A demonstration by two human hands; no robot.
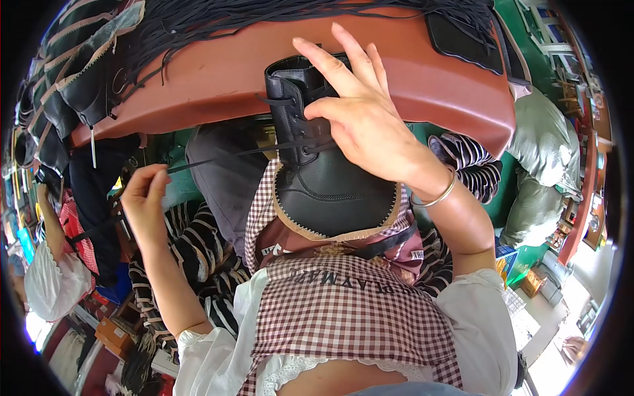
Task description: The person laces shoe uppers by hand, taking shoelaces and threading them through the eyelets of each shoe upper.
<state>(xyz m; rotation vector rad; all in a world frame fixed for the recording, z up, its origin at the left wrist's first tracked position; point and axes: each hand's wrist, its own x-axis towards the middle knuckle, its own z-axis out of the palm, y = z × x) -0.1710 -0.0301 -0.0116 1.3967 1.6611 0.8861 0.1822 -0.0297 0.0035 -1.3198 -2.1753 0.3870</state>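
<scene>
A black leather shoe upper with a tan zigzag-stitched edge lies over my lap, its collar end against the brown bench. My left hand pinches a black lace out to the left of the upper, and the lace runs taut to the eyelets. My right hand is over the right side of the upper's lacing area, thumb bent inward and the other fingers spread upward. Whether anything sits under its thumb is hidden. A short lace end sticks out at an upper eyelet.
The brown padded bench spans the top, with a pile of black laces and a dark flat pad. More uppers hang at the left. Beyond them is another person's arm and white sleeve. Bundled uppers and grey-green sacks stand around.
</scene>
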